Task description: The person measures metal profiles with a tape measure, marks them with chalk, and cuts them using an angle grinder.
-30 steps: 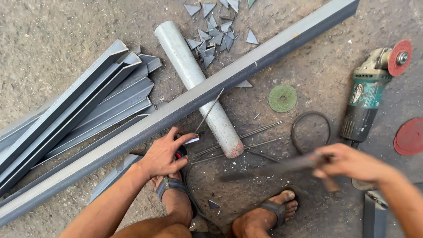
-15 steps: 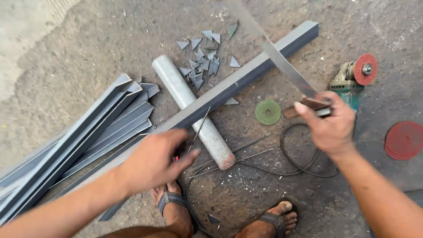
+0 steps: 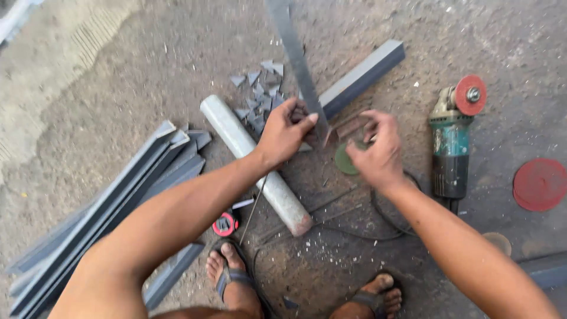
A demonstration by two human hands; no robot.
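Head view, person squatting on concrete floor point(image 3: 147, 71). Left hand point(image 3: 283, 133) pinches the lower part of a flat steel blade point(image 3: 295, 59), likely a square, thumb and fingers closed narrow on its edge. Right hand point(image 3: 378, 155) sits at 3 o'clock from the left, fingers curled at the blade's base; whether it grips the stock or only steadies it, cannot tell. The blade rises toward 12 o'clock, tilted slightly left, its foot on a long grey angle bar point(image 3: 360, 77) that runs from 2 o'clock to 8 o'clock under both arms. Judgement: to do this well, seat the stock flush against the bar's edge, press down evenly, keep the blade from rocking. Blade looks thin, straight, dull grey, blurred at the top. Pipe point(image 3: 254, 159) lies across at 7 o'clock of the left hand. Green disc point(image 3: 344, 160) just beside the right hand. Grinder point(image 3: 452, 142) at 3 o'clock, well apart. Tape measure point(image 3: 225, 223) near the left foot. Cut triangles point(image 3: 260, 88) at 11 o'clock.
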